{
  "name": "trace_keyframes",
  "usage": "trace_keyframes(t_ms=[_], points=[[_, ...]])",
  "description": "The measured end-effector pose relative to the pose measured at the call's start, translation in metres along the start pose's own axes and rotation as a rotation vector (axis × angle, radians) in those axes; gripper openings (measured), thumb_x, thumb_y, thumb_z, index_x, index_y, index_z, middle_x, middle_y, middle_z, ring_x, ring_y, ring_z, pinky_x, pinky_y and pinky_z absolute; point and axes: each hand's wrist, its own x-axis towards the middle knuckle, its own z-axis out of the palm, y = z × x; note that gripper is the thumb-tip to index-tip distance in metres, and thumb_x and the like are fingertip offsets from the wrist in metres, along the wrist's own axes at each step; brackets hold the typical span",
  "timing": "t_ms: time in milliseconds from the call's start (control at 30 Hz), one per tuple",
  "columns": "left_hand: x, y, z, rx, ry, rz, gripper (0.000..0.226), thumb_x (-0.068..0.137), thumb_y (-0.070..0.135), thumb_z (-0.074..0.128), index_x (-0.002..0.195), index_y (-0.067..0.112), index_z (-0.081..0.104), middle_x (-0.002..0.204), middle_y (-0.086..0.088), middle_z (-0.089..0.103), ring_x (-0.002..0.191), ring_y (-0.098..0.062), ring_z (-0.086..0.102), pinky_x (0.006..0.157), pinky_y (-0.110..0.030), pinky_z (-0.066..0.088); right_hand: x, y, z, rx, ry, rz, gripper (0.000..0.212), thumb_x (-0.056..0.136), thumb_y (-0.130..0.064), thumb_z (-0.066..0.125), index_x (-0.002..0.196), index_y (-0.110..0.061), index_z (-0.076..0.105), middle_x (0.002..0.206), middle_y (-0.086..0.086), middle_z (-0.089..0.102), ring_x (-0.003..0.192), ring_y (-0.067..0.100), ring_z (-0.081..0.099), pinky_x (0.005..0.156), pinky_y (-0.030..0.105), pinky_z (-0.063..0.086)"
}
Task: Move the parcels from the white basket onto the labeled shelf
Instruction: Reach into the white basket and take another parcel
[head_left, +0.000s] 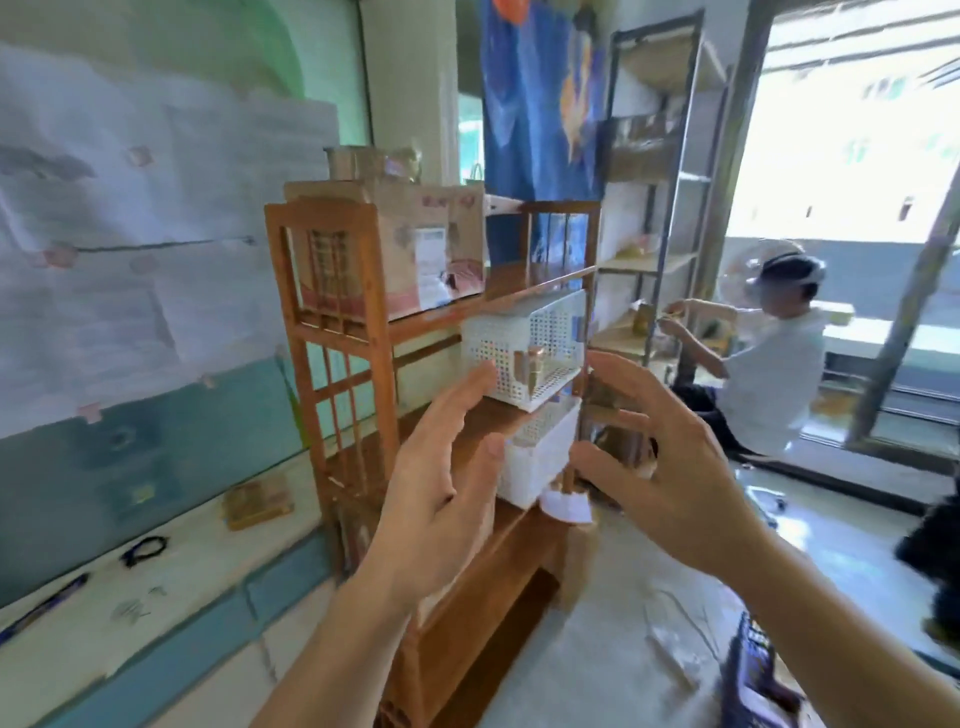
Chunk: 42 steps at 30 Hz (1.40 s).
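A wooden shelf unit (332, 291) stands in front of me. On its middle level sit two stacked white perforated baskets: the upper basket (524, 348) holds a small brown parcel (532, 366), and the lower basket (540, 457) sits under it. A cardboard box (415, 249) rests on the top level. My left hand (436, 483) is raised in front of the baskets' left side with fingers apart, holding nothing. My right hand (665, 457) is spread at their right side, also empty. Neither hand clearly touches a basket.
A white paper label (566, 506) hangs at the shelf edge below the lower basket. A ledge on the left carries a small brown box (257, 501). A person in a white shirt (769, 364) sits by a metal rack (660, 208) at the right. A dark crate (753, 670) lies on the floor.
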Motion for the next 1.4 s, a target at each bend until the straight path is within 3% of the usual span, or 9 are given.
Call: trace_keyframes(t_ms=[133, 300, 433, 667, 800, 1067, 1167, 1233, 1400], points=[[0.068, -0.022, 0.076, -0.085, -0.037, -0.024, 0.047, 0.101, 0.035, 0.048, 0.147, 0.036, 0.045, 0.155, 0.020, 0.046, 0.141, 0.010, 0.040, 0.103, -0.003, 0.033, 0.042, 0.066, -0.043, -0.043, 0.014, 0.044, 0.072, 0.079, -0.051, 0.066, 0.147, -0.032, 0.047, 0.129, -0.008, 0.068, 0.116, 0.016, 0.066, 0.100, 0.045, 0.054], [0.135, -0.075, 0.132, -0.073, -0.024, -0.076, 0.051, 0.097, 0.053, 0.044, 0.147, 0.044, 0.045, 0.153, 0.026, 0.046, 0.142, 0.003, 0.042, 0.114, -0.030, 0.038, 0.094, 0.144, -0.048, -0.025, 0.014, 0.070, 0.073, 0.078, -0.050, 0.065, 0.146, -0.031, 0.047, 0.138, -0.018, 0.061, 0.127, 0.002, 0.057, 0.106, 0.040, 0.051], [0.182, -0.132, 0.163, -0.055, -0.030, -0.092, 0.051, 0.097, 0.055, 0.043, 0.148, 0.048, 0.042, 0.152, 0.028, 0.046, 0.141, -0.001, 0.046, 0.113, -0.042, 0.045, 0.141, 0.206, -0.026, 0.011, -0.003, 0.090, 0.074, 0.078, -0.049, 0.064, 0.147, -0.030, 0.047, 0.141, -0.012, 0.061, 0.132, 0.011, 0.057, 0.107, 0.047, 0.050], [0.274, -0.249, 0.206, -0.085, -0.005, -0.125, 0.052, 0.094, 0.056, 0.046, 0.145, 0.047, 0.044, 0.147, 0.037, 0.046, 0.139, 0.011, 0.042, 0.106, -0.012, 0.037, 0.241, 0.321, 0.018, 0.030, -0.024, 0.113, 0.072, 0.080, -0.048, 0.069, 0.146, -0.031, 0.047, 0.144, -0.014, 0.059, 0.132, 0.008, 0.057, 0.106, 0.044, 0.052], [0.315, -0.309, 0.226, -0.131, 0.043, -0.198, 0.061, 0.093, 0.055, 0.046, 0.150, 0.035, 0.044, 0.141, 0.046, 0.046, 0.135, 0.017, 0.043, 0.099, 0.001, 0.035, 0.295, 0.382, 0.048, -0.017, -0.109, 0.102, 0.068, 0.083, -0.041, 0.073, 0.145, -0.033, 0.046, 0.145, -0.022, 0.051, 0.134, -0.003, 0.046, 0.111, 0.030, 0.043], [0.341, -0.378, 0.251, -0.041, 0.077, -0.341, 0.049, 0.102, 0.019, 0.045, 0.151, 0.025, 0.046, 0.153, 0.012, 0.051, 0.144, -0.003, 0.043, 0.117, -0.030, 0.038, 0.386, 0.488, 0.160, 0.029, -0.349, 0.137, 0.070, 0.082, -0.038, 0.077, 0.144, -0.025, 0.048, 0.146, -0.007, 0.051, 0.136, 0.012, 0.047, 0.109, 0.023, 0.036], [0.343, -0.387, 0.260, -0.037, 0.127, -0.395, 0.049, 0.104, 0.025, 0.042, 0.153, 0.022, 0.043, 0.159, 0.015, 0.044, 0.149, -0.003, 0.035, 0.121, -0.035, 0.032, 0.404, 0.510, 0.197, 0.056, -0.447, 0.147, 0.069, 0.077, -0.048, 0.061, 0.143, -0.035, 0.045, 0.129, -0.008, 0.047, 0.127, 0.020, 0.049, 0.104, 0.034, 0.042], [0.343, -0.390, 0.265, -0.036, 0.135, -0.390, 0.053, 0.103, 0.032, 0.041, 0.155, 0.022, 0.040, 0.161, 0.017, 0.041, 0.151, -0.005, 0.032, 0.120, -0.038, 0.030, 0.410, 0.520, 0.214, 0.055, -0.475, 0.172, 0.068, 0.076, -0.040, 0.062, 0.141, -0.036, 0.044, 0.130, -0.001, 0.047, 0.124, 0.025, 0.051, 0.100, 0.036, 0.045], [0.347, -0.393, 0.270, -0.105, 0.253, -0.386, 0.052, 0.100, 0.030, 0.043, 0.151, 0.017, 0.046, 0.157, 0.010, 0.049, 0.149, -0.010, 0.039, 0.118, -0.043, 0.034, 0.409, 0.539, 0.199, 0.109, -0.356, 0.221, 0.060, 0.066, -0.044, 0.079, 0.122, -0.042, 0.057, 0.113, -0.011, 0.054, 0.102, 0.010, 0.061, 0.079, 0.012, 0.042]])
